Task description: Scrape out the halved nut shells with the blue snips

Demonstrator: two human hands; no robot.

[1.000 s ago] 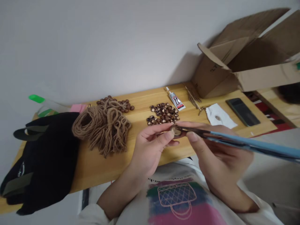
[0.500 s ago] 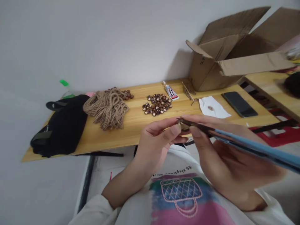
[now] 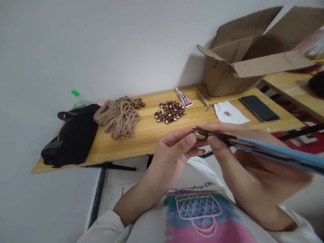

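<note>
My left hand (image 3: 174,148) is closed, with thumb and fingers pinching a small brown nut shell half (image 3: 199,135) with a cream inside. In my right hand (image 3: 243,168) are long tweezers (image 3: 268,146) with blue arms and dark tips, which reach across the shell. Both hands meet in front of the table's near edge, above my lap. Behind them on the table lies a pile of similar brown and cream shell halves (image 3: 170,112). Whether the tweezers' tips grip anything is too small to tell.
The wooden table (image 3: 149,135) carries a black bag (image 3: 73,135), bundled brown cord (image 3: 117,118), a glue tube (image 3: 184,98), thin sticks (image 3: 202,98), white tissue (image 3: 230,113) and a phone (image 3: 259,108). An open cardboard box (image 3: 222,76) stands at back right.
The view has shifted a little. My hands keep the shell half and tweezers together in nearly the same pose; the tweezers' rear end sits slightly higher in the picture.
</note>
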